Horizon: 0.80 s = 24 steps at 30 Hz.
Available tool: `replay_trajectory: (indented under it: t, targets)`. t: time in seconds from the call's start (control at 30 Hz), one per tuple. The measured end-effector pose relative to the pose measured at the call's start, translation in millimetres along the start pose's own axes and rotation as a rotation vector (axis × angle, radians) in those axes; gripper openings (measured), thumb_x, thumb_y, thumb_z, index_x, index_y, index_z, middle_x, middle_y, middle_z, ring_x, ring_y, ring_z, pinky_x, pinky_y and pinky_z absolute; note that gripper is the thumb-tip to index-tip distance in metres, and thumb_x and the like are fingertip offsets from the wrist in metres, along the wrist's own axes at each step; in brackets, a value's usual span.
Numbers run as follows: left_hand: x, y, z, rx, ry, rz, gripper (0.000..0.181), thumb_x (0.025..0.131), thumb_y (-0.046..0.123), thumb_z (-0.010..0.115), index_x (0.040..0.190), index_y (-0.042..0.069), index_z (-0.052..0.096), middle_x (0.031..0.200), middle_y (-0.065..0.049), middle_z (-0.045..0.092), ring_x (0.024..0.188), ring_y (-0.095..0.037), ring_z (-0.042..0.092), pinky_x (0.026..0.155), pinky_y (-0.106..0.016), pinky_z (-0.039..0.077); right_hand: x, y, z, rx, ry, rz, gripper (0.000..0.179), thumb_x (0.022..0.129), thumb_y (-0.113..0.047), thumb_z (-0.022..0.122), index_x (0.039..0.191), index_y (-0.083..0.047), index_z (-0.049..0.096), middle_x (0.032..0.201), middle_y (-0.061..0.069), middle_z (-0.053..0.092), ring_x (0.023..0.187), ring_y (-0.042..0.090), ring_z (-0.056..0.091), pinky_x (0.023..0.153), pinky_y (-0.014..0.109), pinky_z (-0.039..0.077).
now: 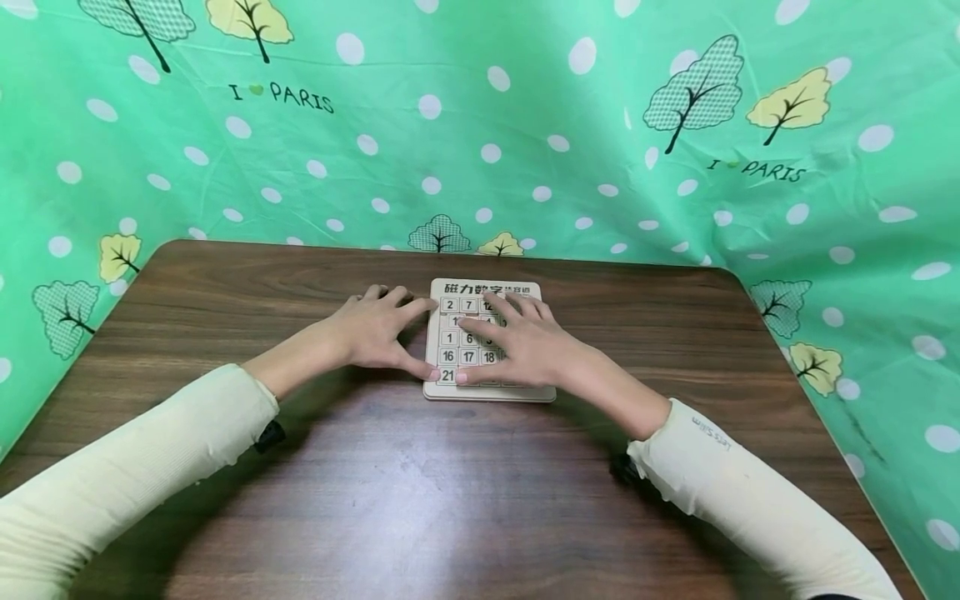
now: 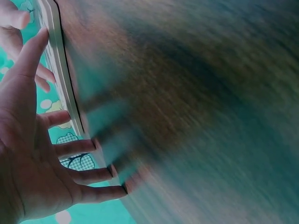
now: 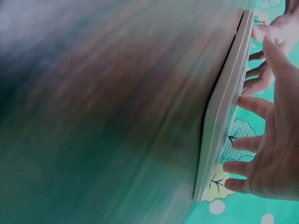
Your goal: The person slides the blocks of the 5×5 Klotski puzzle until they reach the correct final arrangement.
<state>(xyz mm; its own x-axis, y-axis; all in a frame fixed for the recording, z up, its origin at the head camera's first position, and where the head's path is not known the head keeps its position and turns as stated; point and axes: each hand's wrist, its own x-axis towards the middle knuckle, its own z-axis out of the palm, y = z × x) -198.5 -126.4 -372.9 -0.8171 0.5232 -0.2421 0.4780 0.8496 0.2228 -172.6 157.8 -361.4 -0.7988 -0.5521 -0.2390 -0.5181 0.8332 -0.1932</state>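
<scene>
A pale number sliding puzzle [image 1: 487,393] with square numbered tiles and Chinese print along its top lies flat on the table. My left hand [image 1: 378,329] is at its left side, fingers spread, with index finger and thumb touching the left edge. In the left wrist view, the other fingers of the left hand [image 2: 44,163] reach down to the tabletop. Over the right part of the board spreads my right hand [image 1: 538,346], hiding many tiles. Its index fingertip is on the second row, its thumb by the bottom row. The right wrist view shows the right hand's fingers [image 3: 245,143] extended above the puzzle's face.
The puzzle sits toward the far side of a dark wood-grain table [image 1: 420,500]. A green dotted cloth [image 1: 420,142] printed with trees hangs behind and at both sides. Pale sleeves [image 1: 150,450] cover both forearms, and a black strap part shows under each wrist.
</scene>
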Motion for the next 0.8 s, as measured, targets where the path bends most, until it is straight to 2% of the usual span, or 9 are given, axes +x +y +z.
replay_trajectory:
  t: [0.33,0.8]
  targets:
    - [-0.4,2.2,-1.9,-0.002,-0.014,-0.01,0.125,0.077,0.096,0.076,0.178,0.036,0.033,0.177,-0.015,0.042,0.162,-0.063,0.036,0.123,-0.085,0.039,-11.0,9.4,-5.9,0.01,-0.002,0.03,0.095,0.094,-0.088,0.065,0.174,-0.041,0.044,0.19,0.018,0.016,0.175,0.055,0.011,0.139,0.077,0.012]
    - [0.6,2.4,-2.1,0.001,-0.027,-0.012,0.126,0.077,0.095,0.076,0.178,0.035,0.032,0.178,-0.014,0.042,0.162,-0.062,0.036,0.123,-0.084,0.039,-8.8,8.2,-8.6,0.01,-0.039,0.046,0.098,0.093,-0.085,0.071,0.175,-0.041,0.042,0.19,0.02,0.013,0.174,0.057,0.011,0.137,0.08,0.011]
